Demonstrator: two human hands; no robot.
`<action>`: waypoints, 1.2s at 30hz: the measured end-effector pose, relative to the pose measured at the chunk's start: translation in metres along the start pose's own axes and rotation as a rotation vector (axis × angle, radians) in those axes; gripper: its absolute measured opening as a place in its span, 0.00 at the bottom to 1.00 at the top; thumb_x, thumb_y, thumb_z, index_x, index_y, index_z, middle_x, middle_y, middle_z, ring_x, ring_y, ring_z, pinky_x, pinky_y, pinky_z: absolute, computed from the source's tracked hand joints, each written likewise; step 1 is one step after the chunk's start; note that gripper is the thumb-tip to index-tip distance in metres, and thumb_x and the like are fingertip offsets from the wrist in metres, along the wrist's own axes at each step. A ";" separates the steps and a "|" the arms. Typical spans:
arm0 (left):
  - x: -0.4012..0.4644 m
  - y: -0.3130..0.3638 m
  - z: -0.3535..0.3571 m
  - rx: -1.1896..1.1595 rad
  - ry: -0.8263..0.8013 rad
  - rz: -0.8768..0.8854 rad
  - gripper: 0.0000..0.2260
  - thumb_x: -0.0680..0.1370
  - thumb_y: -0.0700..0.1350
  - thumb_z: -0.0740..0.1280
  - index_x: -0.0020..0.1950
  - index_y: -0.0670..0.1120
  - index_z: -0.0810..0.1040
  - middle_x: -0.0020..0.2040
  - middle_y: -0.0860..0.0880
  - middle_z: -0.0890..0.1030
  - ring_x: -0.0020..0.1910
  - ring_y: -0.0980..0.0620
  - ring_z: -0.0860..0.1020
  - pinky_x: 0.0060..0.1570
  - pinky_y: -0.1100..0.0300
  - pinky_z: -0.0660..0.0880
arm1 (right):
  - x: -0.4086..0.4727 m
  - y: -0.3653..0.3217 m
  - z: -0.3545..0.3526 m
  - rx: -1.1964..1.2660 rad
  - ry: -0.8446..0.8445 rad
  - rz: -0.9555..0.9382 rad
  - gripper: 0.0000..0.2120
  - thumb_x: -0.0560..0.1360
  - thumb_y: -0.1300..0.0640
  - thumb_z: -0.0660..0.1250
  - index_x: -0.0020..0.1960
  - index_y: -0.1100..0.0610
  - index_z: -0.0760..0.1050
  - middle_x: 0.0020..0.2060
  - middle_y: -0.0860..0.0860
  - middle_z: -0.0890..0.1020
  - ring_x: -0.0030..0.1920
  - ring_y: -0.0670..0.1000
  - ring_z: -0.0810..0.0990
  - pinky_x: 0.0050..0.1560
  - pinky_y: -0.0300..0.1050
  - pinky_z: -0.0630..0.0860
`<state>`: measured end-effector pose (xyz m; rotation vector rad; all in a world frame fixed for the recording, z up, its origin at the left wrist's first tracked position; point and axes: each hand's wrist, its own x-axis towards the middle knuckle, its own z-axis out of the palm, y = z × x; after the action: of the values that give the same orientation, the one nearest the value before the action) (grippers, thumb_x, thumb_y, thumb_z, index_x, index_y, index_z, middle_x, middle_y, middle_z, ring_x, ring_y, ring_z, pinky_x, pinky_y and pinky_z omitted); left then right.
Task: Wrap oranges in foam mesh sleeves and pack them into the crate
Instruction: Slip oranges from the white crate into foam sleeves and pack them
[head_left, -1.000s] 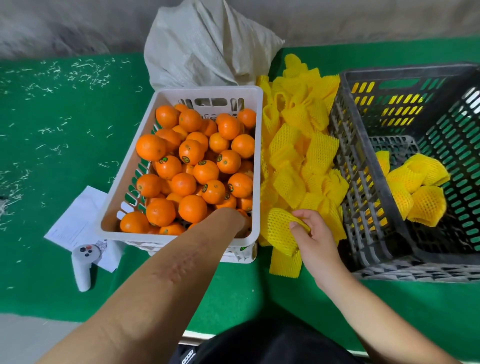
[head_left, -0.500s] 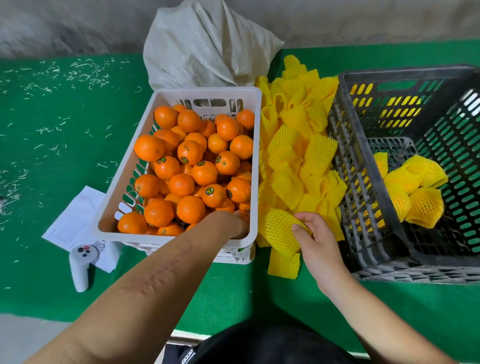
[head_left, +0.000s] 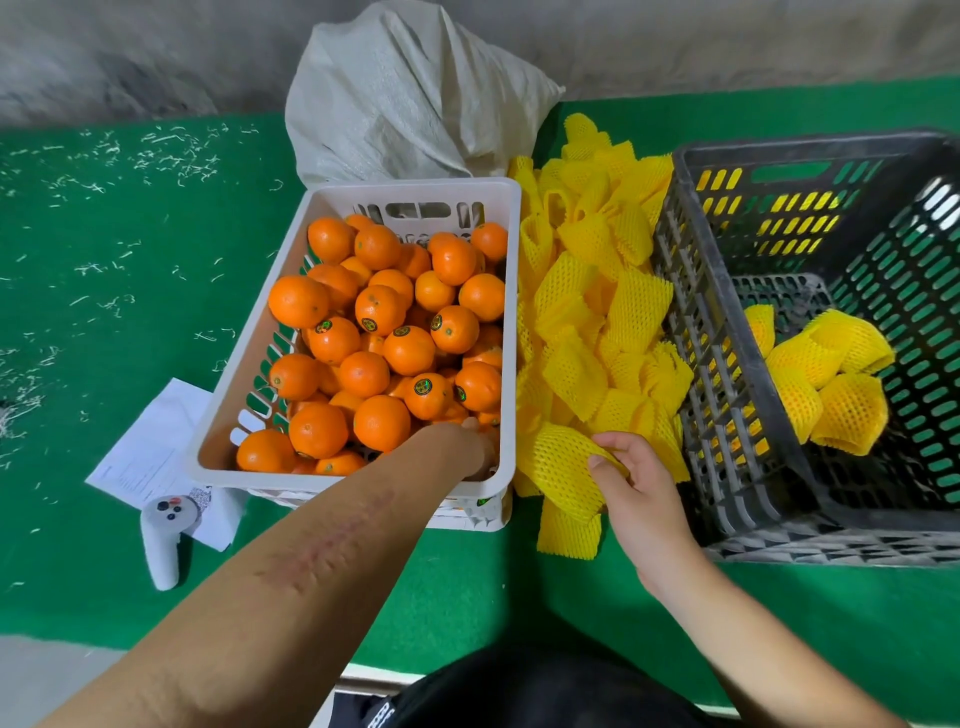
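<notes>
1. The left hand (head_left: 470, 449) reaches into the near right corner of the white basket (head_left: 249, 374). Its fingers are hidden behind the wrist and the basket wall, so whether it has closed round an orange cannot be told. Best to take one fruit from the top of the oranges (head_left: 395, 338) there, so the pile does not roll.
2. The right hand (head_left: 631, 478) pinches the edge of a foam sleeve (head_left: 563, 460) at the near end of the yellow sleeve pile (head_left: 587, 312), which lies on the green table (head_left: 104, 260) between the basket and the grey crate (head_left: 727, 364). Lift only that one sleeve, shaking off any that cling to it.
3. Open the sleeve's mouth with the fingers before bringing the orange to it; the mesh looks stretchy and likely snags.
4. Wrapped oranges (head_left: 826, 374) already lie on the crate floor; I judge the next belongs beside them.
</notes>
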<state>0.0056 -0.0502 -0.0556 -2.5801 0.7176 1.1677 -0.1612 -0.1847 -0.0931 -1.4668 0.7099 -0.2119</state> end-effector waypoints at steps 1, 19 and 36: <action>-0.003 0.000 -0.001 0.058 0.009 0.003 0.18 0.88 0.44 0.57 0.77 0.41 0.70 0.75 0.40 0.73 0.74 0.39 0.72 0.72 0.47 0.68 | 0.000 0.000 0.000 0.003 0.003 0.002 0.09 0.83 0.58 0.66 0.58 0.45 0.77 0.59 0.43 0.80 0.58 0.40 0.79 0.59 0.43 0.75; -0.074 0.016 -0.005 -0.391 1.049 0.603 0.27 0.79 0.53 0.74 0.76 0.49 0.73 0.72 0.48 0.71 0.67 0.48 0.74 0.57 0.52 0.80 | 0.002 -0.085 0.013 0.433 -0.003 -0.133 0.16 0.81 0.46 0.66 0.63 0.54 0.80 0.61 0.56 0.83 0.64 0.59 0.81 0.66 0.62 0.76; -0.074 0.030 0.013 -1.300 0.562 0.752 0.23 0.76 0.54 0.77 0.71 0.63 0.77 0.78 0.54 0.64 0.77 0.53 0.66 0.66 0.56 0.78 | 0.021 -0.079 -0.018 -0.022 0.293 -0.335 0.11 0.78 0.61 0.72 0.52 0.45 0.78 0.48 0.46 0.82 0.43 0.37 0.80 0.44 0.32 0.77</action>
<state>-0.0598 -0.0452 -0.0091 -4.0174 1.5183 1.3616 -0.1323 -0.2206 -0.0236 -1.5876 0.6962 -0.6890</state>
